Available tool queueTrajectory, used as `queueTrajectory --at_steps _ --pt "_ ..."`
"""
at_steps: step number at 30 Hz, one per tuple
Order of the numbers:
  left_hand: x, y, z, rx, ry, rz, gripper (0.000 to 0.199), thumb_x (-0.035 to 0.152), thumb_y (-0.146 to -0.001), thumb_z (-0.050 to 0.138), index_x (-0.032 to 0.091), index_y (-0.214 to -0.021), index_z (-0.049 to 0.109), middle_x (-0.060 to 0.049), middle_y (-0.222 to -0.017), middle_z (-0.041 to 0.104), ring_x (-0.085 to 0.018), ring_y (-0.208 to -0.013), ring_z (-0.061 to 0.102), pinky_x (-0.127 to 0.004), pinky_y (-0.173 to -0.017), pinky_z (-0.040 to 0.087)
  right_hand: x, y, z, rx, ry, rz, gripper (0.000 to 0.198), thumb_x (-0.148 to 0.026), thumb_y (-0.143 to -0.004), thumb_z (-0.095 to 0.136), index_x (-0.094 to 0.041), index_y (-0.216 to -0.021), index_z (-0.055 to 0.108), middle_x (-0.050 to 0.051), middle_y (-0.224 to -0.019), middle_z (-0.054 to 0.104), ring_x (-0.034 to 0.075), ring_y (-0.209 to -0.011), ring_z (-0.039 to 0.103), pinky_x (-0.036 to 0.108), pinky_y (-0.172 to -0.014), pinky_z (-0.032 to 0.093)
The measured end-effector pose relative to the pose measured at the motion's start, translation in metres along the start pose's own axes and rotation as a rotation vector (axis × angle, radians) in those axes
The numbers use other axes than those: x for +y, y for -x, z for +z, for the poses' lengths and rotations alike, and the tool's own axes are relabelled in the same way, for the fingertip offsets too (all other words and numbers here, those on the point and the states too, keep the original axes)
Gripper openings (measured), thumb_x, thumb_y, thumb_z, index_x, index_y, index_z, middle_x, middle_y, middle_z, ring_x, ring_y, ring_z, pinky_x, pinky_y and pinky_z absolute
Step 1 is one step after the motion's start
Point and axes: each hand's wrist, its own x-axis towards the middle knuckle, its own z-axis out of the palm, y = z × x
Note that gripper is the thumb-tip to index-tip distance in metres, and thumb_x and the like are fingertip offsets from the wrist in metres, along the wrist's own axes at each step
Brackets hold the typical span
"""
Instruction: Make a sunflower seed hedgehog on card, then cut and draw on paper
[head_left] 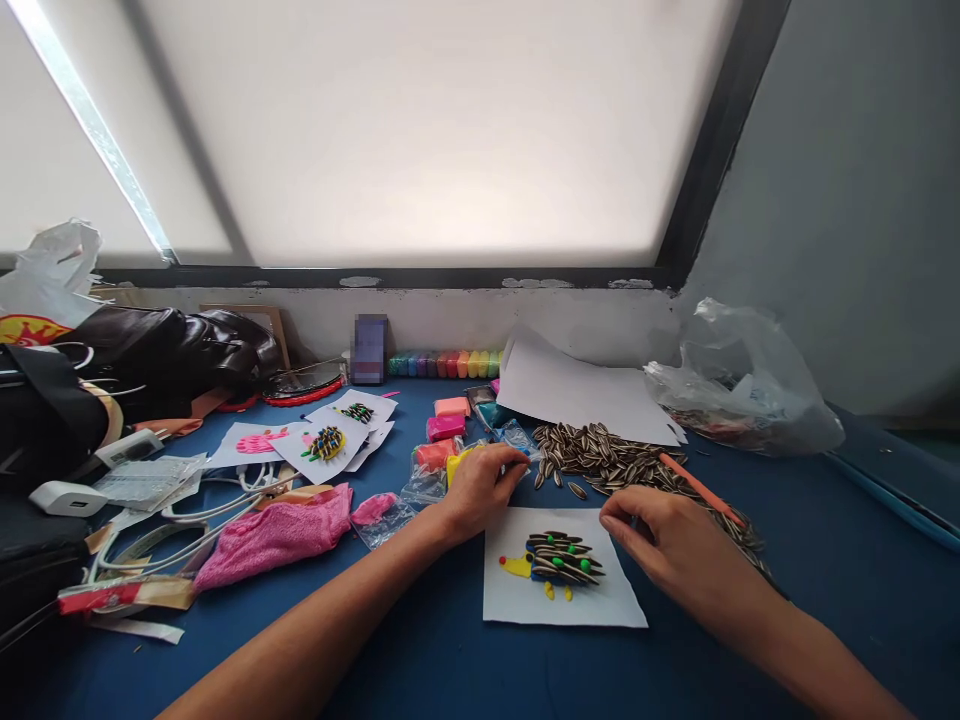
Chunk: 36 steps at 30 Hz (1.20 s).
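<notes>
A white paper sheet (622, 605) lies before me, bearing a hedgehog picture with a yellow clay snout (517, 567), a red nose and sunflower-seed spines (566, 570) dotted with green clay balls. My left hand (484, 490) is beyond the sheet's upper left corner, beside a yellow clay packet (453, 468); its fingers are pinched together, and anything between them is hidden. My right hand (664, 530) hovers at the sheet's upper right edge with thumb and forefinger closed. Whatever that pinch may hold is too small to see. A heap of sunflower seeds (592, 455) lies just beyond both hands.
An orange stick (701, 490) rests on the seeds. Blank paper (585, 395) and a plastic bag (750, 390) are behind. To the left lie finished-looking seed pictures (326, 445), a pink cloth (281, 540), cables and a white charger (67, 498). A phone (369, 350) leans against the wall.
</notes>
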Motion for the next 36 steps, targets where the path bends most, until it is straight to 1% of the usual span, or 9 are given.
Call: queueTrajectory --at_steps 2,6,9,13,19,21,26,31,36 --pt "0.001 -0.001 -0.001 0.025 0.033 0.033 0.021 0.017 -0.087 0.052 0.016 -0.096 0.071 -0.006 -0.092 0.069 -0.015 -0.079 0.062 -0.025 -0.071 0.046 0.004 -0.002 0.000 0.002 0.014 0.011 0.027 -0.030 -0.091 0.045 -0.023 -0.076 0.067 0.004 -0.079 0.071 0.020 -0.071 0.064 0.030 -0.061 0.043" --pt "0.009 -0.003 -0.006 0.036 0.142 0.026 0.026 0.019 -0.086 0.054 0.017 -0.109 0.066 -0.004 -0.091 0.068 -0.010 -0.063 0.055 -0.022 -0.060 0.044 0.011 -0.003 0.002 0.043 0.053 0.003 0.028 -0.030 -0.090 0.044 -0.023 -0.075 0.067 0.004 -0.077 0.071 0.020 -0.070 0.064 0.030 -0.059 0.042" --pt "0.019 -0.004 -0.011 -0.037 0.289 -0.056 0.017 0.028 -0.084 0.060 0.014 -0.092 0.066 -0.002 -0.076 0.066 -0.008 -0.054 0.050 -0.019 -0.051 0.040 0.017 -0.003 0.006 0.100 0.087 -0.012 0.027 -0.029 -0.091 0.043 -0.023 -0.077 0.065 0.004 -0.080 0.070 0.021 -0.073 0.065 0.030 -0.060 0.043" --pt "0.030 -0.005 -0.017 -0.118 0.460 -0.155 0.035 0.044 -0.084 0.059 0.014 -0.066 0.056 0.002 -0.054 0.053 -0.006 -0.047 0.042 -0.018 -0.045 0.033 0.021 -0.003 0.013 0.151 0.099 -0.028 0.028 -0.030 -0.095 0.038 -0.022 -0.079 0.060 0.005 -0.080 0.069 0.022 -0.075 0.065 0.031 -0.062 0.043" --pt "0.039 -0.004 -0.018 -0.170 0.576 -0.232 0.053 0.061 -0.084 0.051 0.016 -0.056 0.046 0.005 -0.043 0.041 -0.005 -0.040 0.036 -0.019 -0.042 0.028 0.020 0.000 0.016 0.189 0.125 -0.089 0.035 -0.036 -0.098 0.035 -0.023 -0.068 0.050 0.003 -0.067 0.063 0.018 -0.061 0.061 0.028 -0.053 0.037" --pt "0.043 -0.004 -0.017 -0.213 0.646 -0.274 0.052 0.062 -0.082 0.053 0.016 -0.059 0.048 0.004 -0.046 0.047 -0.005 -0.040 0.039 -0.018 -0.041 0.030 0.022 0.000 0.016 0.210 0.128 -0.114 0.036 -0.037 -0.098 0.035 -0.024 -0.067 0.049 0.002 -0.065 0.062 0.017 -0.058 0.060 0.028 -0.051 0.035" --pt "0.050 -0.007 -0.015 -0.284 0.836 -0.361 0.046 0.056 -0.067 0.071 0.014 -0.082 0.060 -0.001 -0.072 0.065 -0.005 -0.043 0.049 -0.018 -0.040 0.031 0.026 0.000 0.020 0.210 0.106 -0.132 0.034 -0.036 -0.097 0.037 -0.024 -0.069 0.051 0.001 -0.065 0.062 0.017 -0.059 0.061 0.028 -0.053 0.037" --pt "0.046 -0.008 -0.014 -0.249 0.895 -0.365 0.042 0.046 -0.065 0.075 0.012 -0.086 0.062 -0.004 -0.080 0.068 -0.004 -0.043 0.051 -0.018 -0.039 0.032 0.026 0.000 0.021 0.219 0.095 -0.142 0.033 -0.036 -0.096 0.038 -0.024 -0.068 0.051 0.001 -0.065 0.062 0.018 -0.059 0.062 0.028 -0.052 0.037" --pt "0.045 -0.010 -0.019 -0.232 0.886 -0.371 0.045 0.044 -0.066 0.075 0.012 -0.094 0.060 -0.002 -0.074 0.067 -0.004 -0.040 0.048 -0.018 -0.039 0.032 0.026 -0.001 0.015 0.227 0.071 -0.128 0.031 -0.034 -0.096 0.038 -0.024 -0.073 0.056 0.003 -0.069 0.065 0.019 -0.063 0.064 0.028 -0.053 0.040"
